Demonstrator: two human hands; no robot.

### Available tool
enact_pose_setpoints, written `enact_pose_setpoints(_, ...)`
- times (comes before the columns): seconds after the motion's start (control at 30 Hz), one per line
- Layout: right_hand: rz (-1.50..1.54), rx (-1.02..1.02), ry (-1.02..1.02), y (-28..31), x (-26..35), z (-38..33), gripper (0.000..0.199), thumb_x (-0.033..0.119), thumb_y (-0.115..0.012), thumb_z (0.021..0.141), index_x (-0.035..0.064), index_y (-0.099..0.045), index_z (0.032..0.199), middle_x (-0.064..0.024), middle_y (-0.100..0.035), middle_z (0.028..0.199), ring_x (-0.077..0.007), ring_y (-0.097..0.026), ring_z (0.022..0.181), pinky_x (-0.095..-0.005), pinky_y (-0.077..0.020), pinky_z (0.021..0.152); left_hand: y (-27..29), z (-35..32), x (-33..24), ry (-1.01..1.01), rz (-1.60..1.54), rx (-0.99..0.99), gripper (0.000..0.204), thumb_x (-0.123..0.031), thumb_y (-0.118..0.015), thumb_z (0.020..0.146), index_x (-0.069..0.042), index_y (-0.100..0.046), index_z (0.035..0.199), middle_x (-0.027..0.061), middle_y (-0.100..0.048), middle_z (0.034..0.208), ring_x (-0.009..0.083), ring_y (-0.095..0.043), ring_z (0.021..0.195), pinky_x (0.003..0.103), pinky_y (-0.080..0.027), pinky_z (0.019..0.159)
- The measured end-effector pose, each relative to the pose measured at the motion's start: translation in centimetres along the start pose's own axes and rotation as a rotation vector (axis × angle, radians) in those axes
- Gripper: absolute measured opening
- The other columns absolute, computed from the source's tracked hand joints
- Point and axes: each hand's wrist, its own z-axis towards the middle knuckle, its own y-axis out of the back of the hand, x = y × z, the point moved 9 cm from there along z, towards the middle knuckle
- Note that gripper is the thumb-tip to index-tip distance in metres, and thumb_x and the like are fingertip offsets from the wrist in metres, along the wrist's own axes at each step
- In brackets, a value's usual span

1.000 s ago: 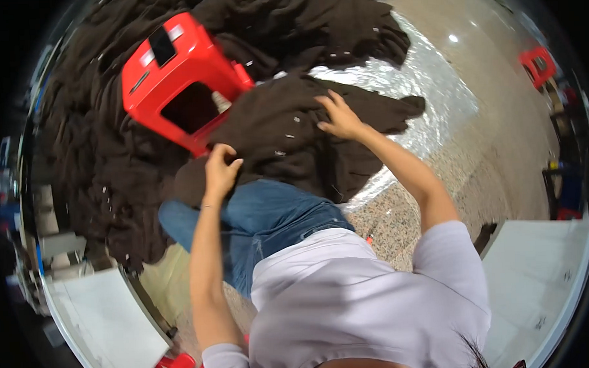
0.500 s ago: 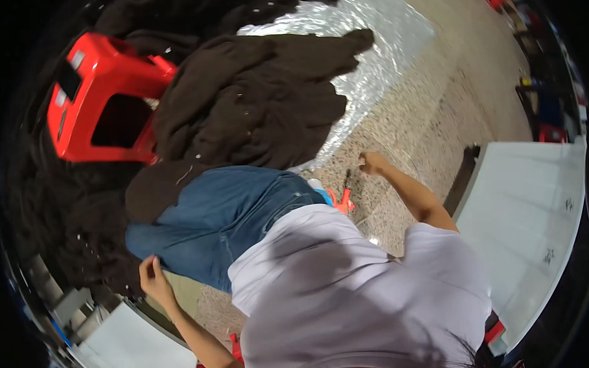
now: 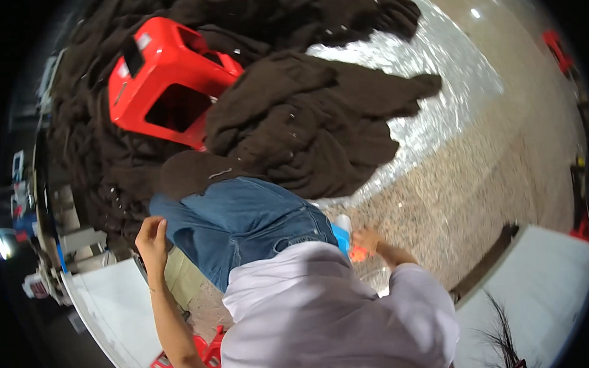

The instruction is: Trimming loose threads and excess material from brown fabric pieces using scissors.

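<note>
Head view — only one. Floor: speckled stone (image 3: 476, 177) in beige-grey, glossy, running from centre to the right rim; a crinkled clear plastic sheet (image 3: 433, 82) lies on it at upper right, catching glare. Lower right and lower left of frame: pale flat boards or table tops, edges bent by the lens. Far left rim dark, with cluttered small gear too blurred to tell.

Count, cloth: one large heap of dark brown fabric (image 3: 99, 158) filling the upper left, and one separate dark brown garment (image 3: 305, 125) spread at upper centre, its lower edge lapping over the person's knee. Count, stools: one red plastic stool (image 3: 167, 78) tipped on its side in the upper left, part buried in the heap; a second small red one (image 3: 555, 45) far off at the upper right rim. Red plastic bits at the bottom edge, kind unclear.

Person seated, blue jeans (image 3: 237, 225) at centre, pale lilac shirt (image 3: 325, 313) at lower centre.

Left hand (image 3: 152, 239) — left of centre, beside the thigh, fingers loosely curled, nothing in it that shows. Right hand (image 3: 368, 243) — right of centre, low by the hip, closed around a small orange-red object (image 3: 358, 253); kind not readable. Just beside it a blue item (image 3: 340, 237) with a white cap, touching the jeans.
</note>
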Motion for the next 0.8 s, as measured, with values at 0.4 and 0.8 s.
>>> enact_pose_setpoints(0.4,0.16,0.109,-0.204,2.6,-5.1,-1.1,0.025,0.019,-0.054,0.09,0.018,-0.062,0.114,-0.009,-0.049,0.134,-0.0349,-0.061,0.111,-0.0491,-0.0511,0.091,-5.8,2.3,-9.0,-0.307,0.131,0.001,0.009,-0.004,-0.069,0.09,0.002,-0.068,0.096,0.0088,-0.069,0.085,0.013,-0.066,0.078,0.027,-0.053,0.076)
enact_pose_setpoints(0.8,0.737,-0.577,-0.991,14.1,-25.0,-5.4,0.033,0.016,-0.072,0.081,0.0081,-0.064,0.112,-0.0132,-0.059,0.092,-0.0309,-0.063,0.072,-0.0423,-0.0532,0.071,-29.9,8.7,-7.8,-0.303,0.729,0.436,0.081,-0.026,-0.081,0.074,-0.016,-0.042,0.144,0.0165,-0.054,0.141,0.0398,-0.053,0.125,0.056,-0.046,0.095)
